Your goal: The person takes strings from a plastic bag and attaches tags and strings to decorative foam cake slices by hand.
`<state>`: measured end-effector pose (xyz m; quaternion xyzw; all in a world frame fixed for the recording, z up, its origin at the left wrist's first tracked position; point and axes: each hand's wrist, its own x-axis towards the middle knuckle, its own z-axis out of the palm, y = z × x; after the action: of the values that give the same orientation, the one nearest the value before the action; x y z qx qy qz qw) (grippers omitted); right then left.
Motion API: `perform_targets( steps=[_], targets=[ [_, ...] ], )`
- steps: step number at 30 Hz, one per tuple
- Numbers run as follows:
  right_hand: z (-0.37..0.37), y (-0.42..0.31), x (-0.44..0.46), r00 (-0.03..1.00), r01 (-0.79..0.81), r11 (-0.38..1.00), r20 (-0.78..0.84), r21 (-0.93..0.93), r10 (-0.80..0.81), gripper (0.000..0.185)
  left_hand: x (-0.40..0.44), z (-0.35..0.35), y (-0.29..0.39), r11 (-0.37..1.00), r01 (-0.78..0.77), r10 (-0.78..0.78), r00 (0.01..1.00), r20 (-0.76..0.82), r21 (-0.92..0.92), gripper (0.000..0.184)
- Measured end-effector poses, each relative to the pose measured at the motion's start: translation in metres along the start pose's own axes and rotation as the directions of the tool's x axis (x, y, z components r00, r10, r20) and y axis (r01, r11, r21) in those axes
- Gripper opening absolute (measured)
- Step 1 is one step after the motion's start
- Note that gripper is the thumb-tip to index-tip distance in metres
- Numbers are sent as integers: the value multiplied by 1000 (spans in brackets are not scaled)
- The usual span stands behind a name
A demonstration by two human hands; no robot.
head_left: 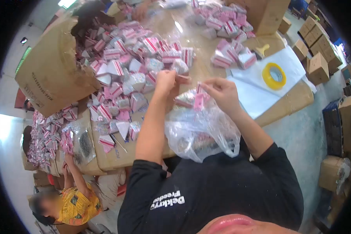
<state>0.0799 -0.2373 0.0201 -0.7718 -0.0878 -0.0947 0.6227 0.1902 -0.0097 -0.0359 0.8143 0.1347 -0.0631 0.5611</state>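
My left hand (166, 81) is closed at the edge of the heap, its fingertips toward a pinkish piece that I cannot make out clearly. Opposite it, my right hand (223, 93) pinches the top of a pink printed card (199, 102). Just left of that card is a small clear packet (185, 98) with colourful contents. Below both hands, a clear plastic bag (202, 136) lies open at the table edge against my shirt, with pinkish items dimly visible inside. A large heap of wedge-shaped packets with pink-and-white labels (132, 82) spreads to the left of my hands.
A torn cardboard box (54, 66) leans at the left. Yellow tape (273, 76) rests on white sheets (257, 97) at the right. More packets (226, 23) lie at the back. A co-worker in a yellow patterned shirt (77, 204) works at lower left; another person's hand (140, 11) shows at the top.
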Motion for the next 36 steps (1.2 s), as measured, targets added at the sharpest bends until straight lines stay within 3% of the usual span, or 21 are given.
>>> perform_targets(
  steps=[2, 3, 5, 8, 9, 12, 14, 15, 18, 19, 21, 22, 24, 29, 32, 35, 36],
  targets=[
    [3, 6, 1, 999, -42, 991, 11, 126, 41, 13, -7, -8, 12, 994, -6, -1, 998, -65, -105, 25],
    [3, 6, 1, 999, -36, 989, 28, 143, 32, 12, -2, -12, 5, 984, -138, 125, 985, -115, -110, 23],
    [6, 12, 2, 999, -42, 989, 35, 139, 38, 12, -10, -21, 13, 938, -103, 79, 993, -85, -332, 30],
    [12, 21, 4, 996, -62, 974, 77, 219, 46, 9, -19, -24, 15, 948, -130, 101, 989, -111, -290, 28],
    [11, 17, 4, 992, -104, 967, 100, 231, 82, 8, -23, -28, 9, 936, -179, 172, 984, -49, -302, 23],
    [12, 8, 5, 992, -103, 965, 103, 243, 80, 9, -34, -32, 0, 968, -250, 251, 967, 47, -27, 25],
    [12, 6, 9, 992, -81, 966, 114, 245, 54, 10, -54, -33, 13, 952, -305, 304, 952, 44, 3, 22],
    [14, 6, 9, 990, -92, 973, 123, 213, 67, 12, -58, -32, 17, 945, -316, 321, 945, 58, -90, 20],
    [21, 9, 15, 988, -97, 970, 138, 221, 67, 15, -68, -39, 28, 916, -183, 280, 929, 242, -357, 23],
    [22, 8, 16, 985, -89, 984, 163, 154, 63, 17, -71, -42, 30, 916, -182, 280, 929, 243, -357, 23],
    [24, 12, 20, 984, -52, 997, 174, 50, 42, 19, -79, -48, 30, 873, 48, 176, 897, 405, -486, 29],
    [27, 11, 20, 986, -33, 999, 164, 15, 30, 20, -79, -52, 28, 837, 75, 241, 839, 487, -543, 34],
    [25, -1, 20, 969, -79, 996, 238, 46, 66, 16, -85, -54, 25, 806, 157, 178, 855, 487, -570, 34],
    [34, -9, 19, 957, -163, 982, 259, 95, 134, 15, -90, -62, 21, 787, 87, 293, 819, 494, -611, 40],
    [39, -18, 18, 938, -245, 960, 285, 136, 199, 17, -92, -61, 20, 841, -85, 379, 797, 470, -534, 51],
    [45, -8, 20, 961, -137, 990, 245, 30, 126, 18, -97, -59, 22, 824, -127, 438, 761, 479, -552, 51],
    [47, -4, 20, 961, -144, 989, 243, 30, 132, 18, -99, -58, 22, 849, -156, 403, 810, 426, -505, 46]
  ],
)
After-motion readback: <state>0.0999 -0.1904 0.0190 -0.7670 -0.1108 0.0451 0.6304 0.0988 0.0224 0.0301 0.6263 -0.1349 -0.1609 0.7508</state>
